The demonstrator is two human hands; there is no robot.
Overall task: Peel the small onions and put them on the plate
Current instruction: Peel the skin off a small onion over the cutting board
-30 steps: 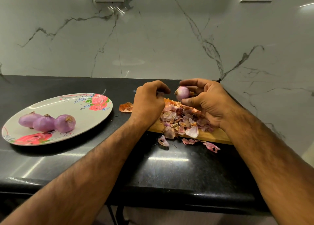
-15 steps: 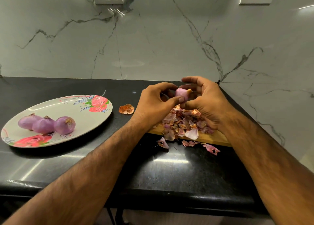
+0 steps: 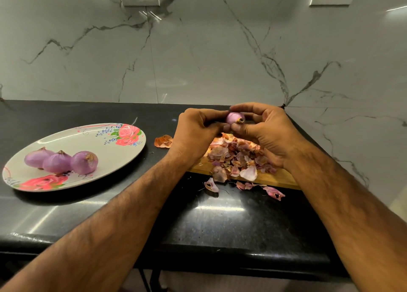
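A small purple onion [image 3: 234, 117] is held up between both hands above the peel pile, its brown root end facing me. My right hand [image 3: 266, 133] pinches it between thumb and curled fingers. My left hand [image 3: 196, 130] grips its left side with thumb and fingertips. On the left, the white plate with pink roses [image 3: 123, 150] holds three peeled purple onions [image 3: 59, 161] side by side.
A heap of onion peels [image 3: 237, 157] covers a wooden cutting board [image 3: 273, 179] under my hands. Loose peels [image 3: 273, 193] lie in front of the board and one orange peel [image 3: 163, 141] beside the plate. The black counter ends at a marble wall corner on the right.
My left hand has come across to the onion and now grips it together with the right. The onion has been turned so its root end faces me.
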